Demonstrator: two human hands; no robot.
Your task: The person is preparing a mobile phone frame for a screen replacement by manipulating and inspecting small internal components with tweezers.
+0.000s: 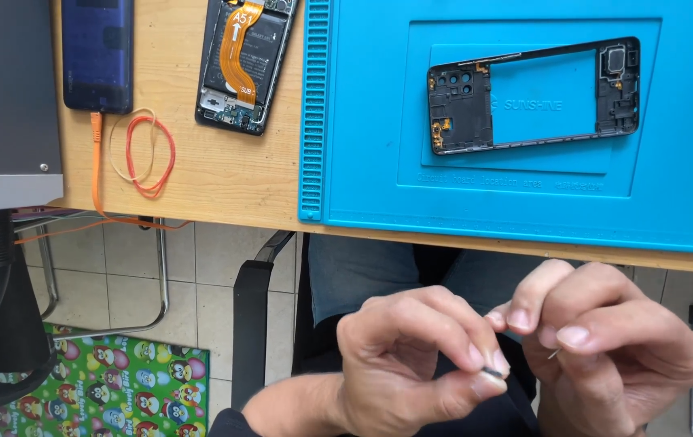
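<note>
Head view, looking steeply down from above the lap.

Worn on the head, tilted down and forward over the table edge [201,212]. Close to the left hand [411,368] and right hand [605,340], low in frame over the lap. Beyond the hands, the blue mat [379,121] and phone frame [534,95]; farther left, an open phone [245,65]. Floor [201,283] left of the hands. Single view only, nothing shared.

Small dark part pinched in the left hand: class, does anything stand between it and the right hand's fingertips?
Nothing visible does. The left hand pinches the small dark part between thumb and forefinger, below the table edge. The right hand, holding a thin pin, has fingertips right beside it, with no object between.
</note>
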